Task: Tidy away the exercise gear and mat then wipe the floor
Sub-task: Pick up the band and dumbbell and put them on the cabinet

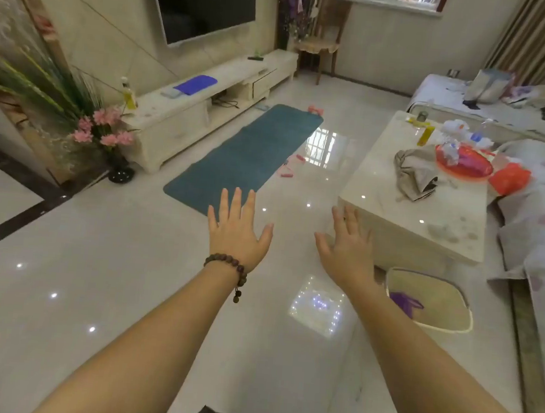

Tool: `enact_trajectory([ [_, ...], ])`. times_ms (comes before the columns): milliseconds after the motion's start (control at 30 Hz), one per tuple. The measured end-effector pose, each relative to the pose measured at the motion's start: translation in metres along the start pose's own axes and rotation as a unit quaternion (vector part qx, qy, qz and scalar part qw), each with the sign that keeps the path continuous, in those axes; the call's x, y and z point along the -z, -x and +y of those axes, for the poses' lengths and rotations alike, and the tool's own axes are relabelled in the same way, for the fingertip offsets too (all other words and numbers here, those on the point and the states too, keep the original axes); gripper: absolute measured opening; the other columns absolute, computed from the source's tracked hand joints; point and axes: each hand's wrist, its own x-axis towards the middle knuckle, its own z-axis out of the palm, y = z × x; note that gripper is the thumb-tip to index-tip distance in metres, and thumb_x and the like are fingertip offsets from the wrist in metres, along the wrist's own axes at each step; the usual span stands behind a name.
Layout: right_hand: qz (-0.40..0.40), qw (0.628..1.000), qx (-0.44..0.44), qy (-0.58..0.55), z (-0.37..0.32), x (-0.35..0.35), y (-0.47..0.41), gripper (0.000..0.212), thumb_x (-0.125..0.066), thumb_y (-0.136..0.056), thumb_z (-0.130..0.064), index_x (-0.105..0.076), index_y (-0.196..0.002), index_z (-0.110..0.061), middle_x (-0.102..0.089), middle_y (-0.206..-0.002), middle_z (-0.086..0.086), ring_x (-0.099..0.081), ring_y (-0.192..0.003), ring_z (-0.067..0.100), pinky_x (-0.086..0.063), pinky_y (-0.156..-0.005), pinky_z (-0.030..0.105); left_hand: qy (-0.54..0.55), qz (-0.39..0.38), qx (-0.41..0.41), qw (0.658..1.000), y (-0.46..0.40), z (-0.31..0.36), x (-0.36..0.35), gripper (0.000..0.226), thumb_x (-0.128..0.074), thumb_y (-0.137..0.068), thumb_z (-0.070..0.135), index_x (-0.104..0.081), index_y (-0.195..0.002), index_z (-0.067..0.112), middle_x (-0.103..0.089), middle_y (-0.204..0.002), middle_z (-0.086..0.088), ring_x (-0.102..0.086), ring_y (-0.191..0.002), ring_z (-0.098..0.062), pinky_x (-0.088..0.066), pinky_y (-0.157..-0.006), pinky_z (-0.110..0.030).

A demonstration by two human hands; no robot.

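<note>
On a glossy tiled floor (128, 276), a teal mat (246, 155) lies unrolled, pink gear (289, 168) just beside its right edge. The left hand (236, 233) and right hand (348, 245) reach forward, fingers spread, holding nothing. A cloth (414, 175) sits on the worktop (379, 195).

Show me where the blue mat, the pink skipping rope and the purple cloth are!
blue mat (245, 158): head view, the middle of its flat top.
pink skipping rope (287, 171): head view, the handle on the floor beside the mat.
purple cloth (196, 84): head view, its middle, on the TV cabinet.
</note>
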Motion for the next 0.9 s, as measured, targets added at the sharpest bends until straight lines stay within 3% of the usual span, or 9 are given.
enact_trajectory([
  [367, -0.052, 0.998, -0.023, 0.020, 0.021, -0.055, -0.076, 0.063, -0.036, -0.097, -0.048, -0.015, -0.152, -0.023, -0.004, -0.161, 0.003, 0.006, -0.147, 0.018, 0.006, -0.117, 0.045, 0.003, -0.049, 0.036, 0.998, -0.078, -0.017, -0.057, 0.073, -0.029, -0.095, 0.058, -0.003, -0.154, 0.024, -0.001, -0.162, -0.006, 0.010, -0.148, -0.026, 0.002, -0.117, -0.051],
  [900, -0.053, 0.992, -0.115, 0.025, 0.002, -0.131, -0.426, 0.062, -0.039, -0.097, -0.045, -0.018, -0.152, -0.024, -0.008, -0.160, 0.002, 0.002, -0.148, 0.018, 0.003, -0.118, 0.047, -0.027, -0.091, 0.023, 0.995, -0.450, -0.052, -0.115, 0.074, -0.028, -0.095, 0.060, 0.000, -0.154, 0.024, -0.001, -0.162, -0.005, 0.010, -0.148, -0.026, 0.001, -0.117, -0.051],
])
